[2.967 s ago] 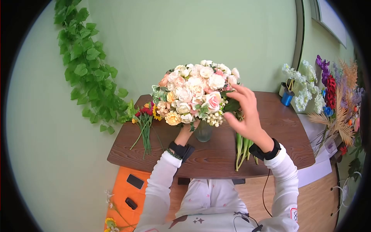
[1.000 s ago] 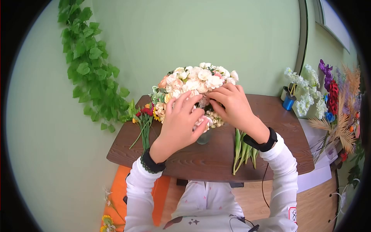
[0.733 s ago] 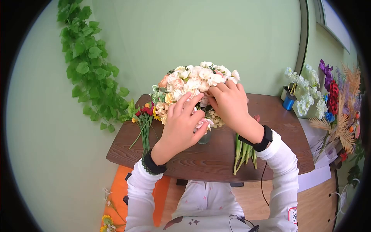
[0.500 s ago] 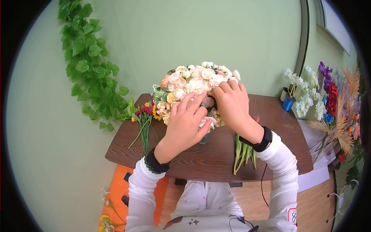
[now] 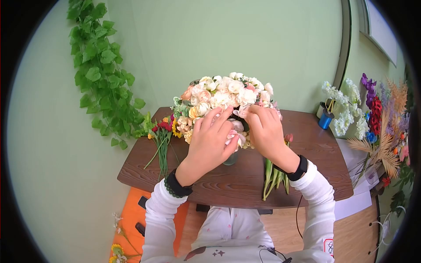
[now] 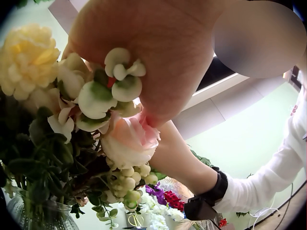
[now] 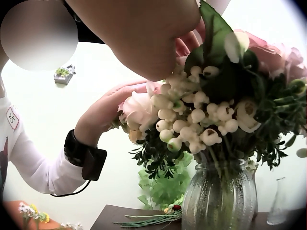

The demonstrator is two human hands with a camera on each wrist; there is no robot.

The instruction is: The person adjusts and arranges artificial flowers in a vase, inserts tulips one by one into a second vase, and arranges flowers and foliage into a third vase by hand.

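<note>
A dense bouquet of cream, peach and pink flowers stands in a ribbed glass vase. My left hand lies over its front with fingers spread, the palm against a pink rose at the rim. At the right side, my right hand reaches into the blooms with curled fingers at a pale pink flower; its thumb is hidden. A dark gap shows between the two hands. White berries and a green leaf sit under the right hand.
Red flowers with thin green stems lie left on the brown table. Tulips lie at the right. White blossoms beside a blue spool stand at the back right. A phone rests on an orange surface lower left.
My left hand has come from beneath the bouquet to its front. My right hand has moved from the side into the blooms, then slightly right and down, with the pale pink flower showing beside its fingers.
</note>
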